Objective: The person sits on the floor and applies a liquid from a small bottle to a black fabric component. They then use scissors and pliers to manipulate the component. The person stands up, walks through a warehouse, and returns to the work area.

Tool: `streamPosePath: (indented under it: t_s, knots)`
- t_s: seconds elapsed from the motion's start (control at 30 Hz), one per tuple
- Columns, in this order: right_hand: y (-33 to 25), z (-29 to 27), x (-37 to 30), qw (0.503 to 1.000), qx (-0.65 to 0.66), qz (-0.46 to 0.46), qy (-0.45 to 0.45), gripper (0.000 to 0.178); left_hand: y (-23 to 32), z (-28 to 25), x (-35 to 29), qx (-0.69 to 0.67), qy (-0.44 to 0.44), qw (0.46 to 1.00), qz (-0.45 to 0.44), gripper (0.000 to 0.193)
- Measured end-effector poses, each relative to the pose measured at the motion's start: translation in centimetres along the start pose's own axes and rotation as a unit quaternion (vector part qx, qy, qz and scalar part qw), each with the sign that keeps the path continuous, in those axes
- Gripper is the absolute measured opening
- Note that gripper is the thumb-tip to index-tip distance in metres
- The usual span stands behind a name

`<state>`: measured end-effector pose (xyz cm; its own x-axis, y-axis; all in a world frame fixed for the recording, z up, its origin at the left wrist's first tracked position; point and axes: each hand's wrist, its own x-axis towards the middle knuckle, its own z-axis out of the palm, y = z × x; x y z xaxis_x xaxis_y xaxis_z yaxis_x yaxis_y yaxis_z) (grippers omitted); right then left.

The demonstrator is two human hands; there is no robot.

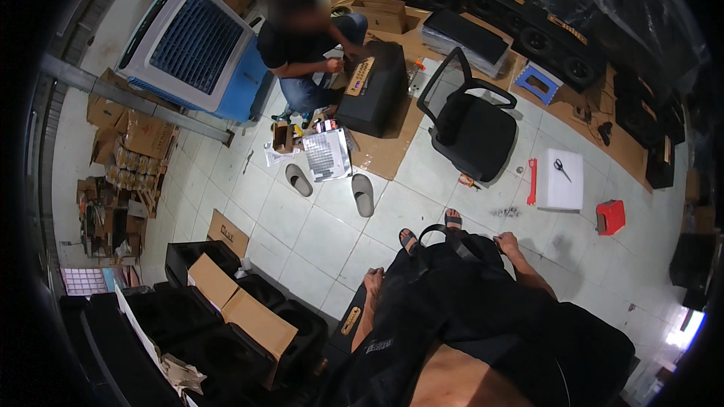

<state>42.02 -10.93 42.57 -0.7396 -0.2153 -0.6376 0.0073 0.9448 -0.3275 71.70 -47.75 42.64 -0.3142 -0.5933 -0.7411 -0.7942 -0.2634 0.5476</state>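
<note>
A large piece of black fabric with a strap loop (435,235) at its far end, like a bag or cover, spreads in front of my body. My left hand (373,282) is closed at its left edge, and my right hand (507,244) pinches its far right edge. The fabric (452,279) hangs between the two hands; what lies under it is hidden. My sandalled feet (408,240) show just beyond its far edge. Low at the left, beside my left forearm, lies a black box with a gold panel (350,321).
Black speaker cabinets and an open carton (260,322) crowd the left. Ahead are grey slippers (363,196), an office chair (477,132) and a seated person working on a black speaker (381,98). Scissors (562,169) lie on a white block (560,192), near a red object (610,218).
</note>
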Motion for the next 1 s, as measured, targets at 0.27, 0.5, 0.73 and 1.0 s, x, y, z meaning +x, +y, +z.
streamPosePath:
  t_s: [0.27,0.5,0.73,1.0]
  knots:
    - [1.4,1.7,0.6,0.999,0.008,0.019,0.029,0.038,0.8,-0.9,-0.4,0.007,-0.032,0.999,0.039,0.032]
    - [0.4,2.1,0.7,0.999,-0.022,0.014,0.029,0.037,3.9,-1.7,-1.7,-0.013,-0.019,1.000,0.002,0.036]
    - [-0.2,1.1,-0.5,0.998,0.021,0.049,0.037,0.038,1.1,-1.3,0.6,0.013,-0.042,0.997,0.058,0.036]
    - [-1.3,0.7,-2.2,0.999,0.008,0.037,0.007,0.039,-0.2,-2.1,2.3,0.011,-0.085,0.992,0.098,0.037]
